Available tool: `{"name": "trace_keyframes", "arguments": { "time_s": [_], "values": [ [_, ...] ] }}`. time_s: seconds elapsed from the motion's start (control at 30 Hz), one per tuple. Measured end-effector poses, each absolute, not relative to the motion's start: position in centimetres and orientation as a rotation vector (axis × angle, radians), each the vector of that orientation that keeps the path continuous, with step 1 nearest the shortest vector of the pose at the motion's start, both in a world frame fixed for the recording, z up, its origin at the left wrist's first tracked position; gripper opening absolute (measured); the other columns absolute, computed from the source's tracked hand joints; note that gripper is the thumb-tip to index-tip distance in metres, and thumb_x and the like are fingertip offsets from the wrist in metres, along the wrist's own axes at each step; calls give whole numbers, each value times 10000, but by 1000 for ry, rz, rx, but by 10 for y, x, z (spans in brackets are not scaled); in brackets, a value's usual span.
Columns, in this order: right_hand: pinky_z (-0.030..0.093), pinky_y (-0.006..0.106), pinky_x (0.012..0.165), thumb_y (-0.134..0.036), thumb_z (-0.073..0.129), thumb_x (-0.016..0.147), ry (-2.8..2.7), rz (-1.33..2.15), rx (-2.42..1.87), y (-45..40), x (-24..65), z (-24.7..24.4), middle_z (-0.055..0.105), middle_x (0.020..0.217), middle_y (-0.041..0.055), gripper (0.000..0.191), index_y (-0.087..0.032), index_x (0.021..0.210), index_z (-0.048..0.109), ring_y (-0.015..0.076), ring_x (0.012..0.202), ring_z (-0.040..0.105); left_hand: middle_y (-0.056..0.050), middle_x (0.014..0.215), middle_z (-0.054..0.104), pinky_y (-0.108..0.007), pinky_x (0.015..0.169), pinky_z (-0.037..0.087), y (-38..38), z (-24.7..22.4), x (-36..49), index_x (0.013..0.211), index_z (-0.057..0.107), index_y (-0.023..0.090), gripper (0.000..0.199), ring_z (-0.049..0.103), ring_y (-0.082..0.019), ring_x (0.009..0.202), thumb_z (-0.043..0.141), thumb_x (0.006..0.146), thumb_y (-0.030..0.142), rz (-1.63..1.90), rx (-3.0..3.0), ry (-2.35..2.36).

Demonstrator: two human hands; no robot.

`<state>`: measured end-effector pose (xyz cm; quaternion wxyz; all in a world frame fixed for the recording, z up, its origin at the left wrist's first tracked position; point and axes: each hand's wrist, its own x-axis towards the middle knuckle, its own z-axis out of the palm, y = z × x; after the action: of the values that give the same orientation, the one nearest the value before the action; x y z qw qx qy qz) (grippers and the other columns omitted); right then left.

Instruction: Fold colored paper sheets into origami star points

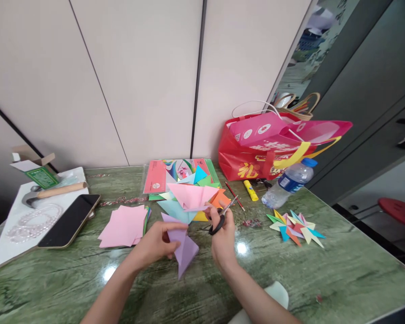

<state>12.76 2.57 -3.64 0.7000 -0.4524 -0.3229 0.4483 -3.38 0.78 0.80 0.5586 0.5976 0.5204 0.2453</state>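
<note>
My left hand (pixel 162 243) pinches a folded purple paper (pixel 187 252) between thumb and fingers, above the green table. My right hand (pixel 222 238) has its fingers through the black handles of a pair of scissors (pixel 216 225), whose blades point up and to the right, away from the purple paper. Just beyond both hands lies a pile of folded papers, with a pink piece (pixel 192 194) on top and light blue (pixel 177 210), orange and yellow ones around it. To the left is a stack of pink paper squares (pixel 123 226).
A red gift bag (pixel 236 153) stands at the back right, near a water bottle (pixel 288 183), glue stick (pixel 250 191) and red pencil (pixel 234 196). Folded paper stars (pixel 297 227) lie at right. On the left are a phone (pixel 70 220), a sickle (pixel 59 191), beads (pixel 35 222) and a small box (pixel 40 173).
</note>
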Motion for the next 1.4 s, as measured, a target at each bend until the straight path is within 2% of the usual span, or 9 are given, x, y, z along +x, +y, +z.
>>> {"name": "trace_keyframes", "arguments": {
  "time_s": [0.17, 0.33, 0.43, 0.53, 0.73, 0.9, 1.07, 1.2, 1.4],
  "values": [
    [457, 363, 860, -406, 579, 768, -696, 943, -970, 35, 132, -41, 585, 1121, 97, 379, -208, 1071, 466, 181, 975, 591, -57, 904, 656, -282, 631, 474, 11, -3, -40, 1064, 666, 182, 376, 582, -171, 682, 560, 703, 177, 455, 1773, 1319],
    [467, 329, 823, -313, 710, 602, -689, 1055, -1051, 53, 137, -58, 623, 971, 65, 414, -182, 959, 545, 178, 922, 591, -151, 1138, 558, -396, 904, 399, 16, -11, -40, 1030, 671, 131, 320, 540, -275, 1026, 520, 750, 158, 583, 2080, 1637],
    [506, 310, 671, -308, 723, 565, -651, 1105, -1059, 60, 136, -68, 629, 866, 52, 451, -171, 955, 540, 169, 770, 614, -130, 1038, 601, -390, 865, 418, 19, -14, -36, 998, 662, 132, 286, 561, -257, 957, 483, 776, 151, 560, 2115, 1629],
    [504, 286, 615, -309, 726, 544, -616, 1104, -1056, 67, 136, -75, 619, 828, 26, 479, -174, 949, 508, 151, 706, 609, -63, 861, 640, -356, 801, 438, 16, -17, -29, 858, 685, 175, 216, 572, -239, 869, 544, 707, 111, 468, 2132, 1514],
    [468, 235, 546, -266, 729, 531, -590, 1039, -1106, 79, 140, -86, 582, 706, -38, 441, -169, 897, 504, 114, 589, 569, -52, 1116, 489, -324, 873, 384, 3, -25, -15, 1120, 588, 246, 544, 484, -220, 1005, 660, 598, 111, 179, 2144, 1203],
    [477, 247, 578, -212, 735, 484, -581, 1016, -1115, 81, 139, -90, 622, 707, -21, 467, -163, 891, 512, 136, 628, 593, -51, 1011, 504, -329, 853, 374, 5, -29, -12, 1005, 637, 209, 339, 454, -229, 997, 650, 666, 194, 86, 2219, 1242],
    [476, 246, 551, -190, 743, 473, -523, 1001, -1103, 79, 136, -81, 638, 681, -21, 550, -155, 971, 511, 132, 582, 590, -71, 922, 564, -336, 829, 371, 10, -36, -13, 849, 659, 173, 165, 454, -244, 972, 587, 704, 141, 103, 2292, 1223],
    [503, 266, 579, -205, 772, 468, -448, 1040, -1045, 75, 135, -69, 653, 690, -17, 642, -155, 1049, 505, 129, 576, 605, -77, 898, 584, -341, 795, 385, 10, -36, -13, 813, 652, 158, 128, 467, -251, 941, 629, 693, 199, 89, 2322, 1221],
    [551, 270, 682, -219, 797, 472, -318, 1140, -927, 72, 143, -62, 660, 733, -16, 429, -177, 829, 563, 125, 657, 641, -99, 883, 604, -344, 781, 403, 9, -34, -10, 752, 642, 132, 69, 493, -250, 918, 591, 729, 172, 150, 2339, 1244]
  ]
}}
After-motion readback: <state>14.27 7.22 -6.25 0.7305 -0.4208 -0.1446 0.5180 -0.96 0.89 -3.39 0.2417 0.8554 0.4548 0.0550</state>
